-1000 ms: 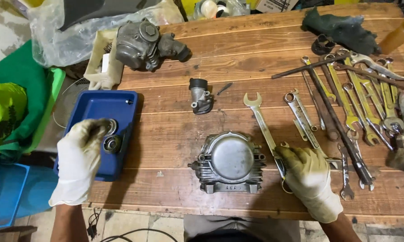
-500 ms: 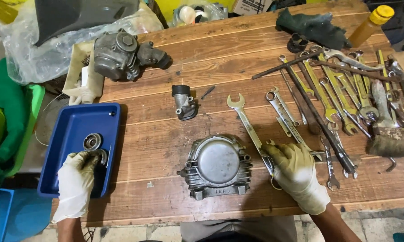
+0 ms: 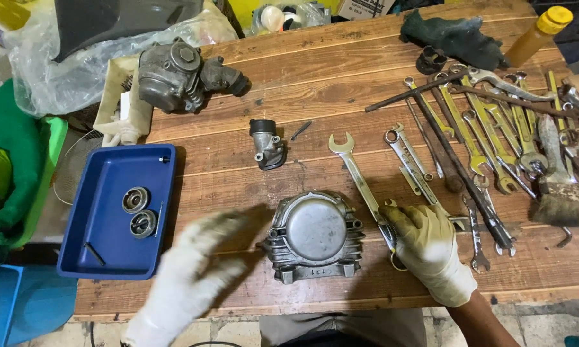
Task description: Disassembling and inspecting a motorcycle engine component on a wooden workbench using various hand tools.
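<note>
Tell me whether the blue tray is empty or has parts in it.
Not empty. The blue tray holds two round metal parts, a thin dark rod and a small bolt.

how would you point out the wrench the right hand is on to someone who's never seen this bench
On the wooden table, find the round finned engine cover near the front edge. The long open-end wrench lies just right of it, alone, angled away from the tool pile, its lower end under the right hand.
</note>
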